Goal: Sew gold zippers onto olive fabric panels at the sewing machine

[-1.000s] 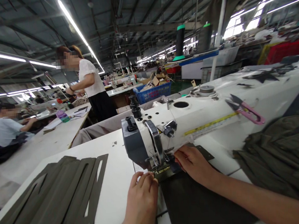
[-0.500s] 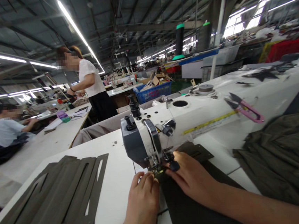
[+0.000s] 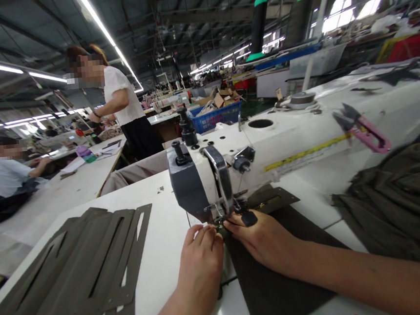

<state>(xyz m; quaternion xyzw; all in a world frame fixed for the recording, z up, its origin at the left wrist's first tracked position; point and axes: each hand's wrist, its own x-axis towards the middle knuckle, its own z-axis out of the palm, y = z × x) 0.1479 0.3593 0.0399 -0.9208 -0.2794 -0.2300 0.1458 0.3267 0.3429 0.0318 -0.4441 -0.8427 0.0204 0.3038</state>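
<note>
A white sewing machine with a dark grey head stands over a dark olive fabric panel. Left of the needle area, my left hand has its fingers bent together at the fabric's edge; what lies between the fingertips is hidden. My right hand rests on the panel right of the presser foot, its fingers pressed together near the needle. Behind that hand, a slotted strip lies partly under the machine arm. Cut pieces with slots are piled on the left of the white table.
Pink thread snips lie on the machine arm. Crumpled olive fabric is heaped at the right. A blue crate stands behind; one person stands and another sits at the left.
The view has shifted a little, so the machine appears larger. My right hand's fingers are closer to the needle area, and more of the slotted strip shows behind it.
</note>
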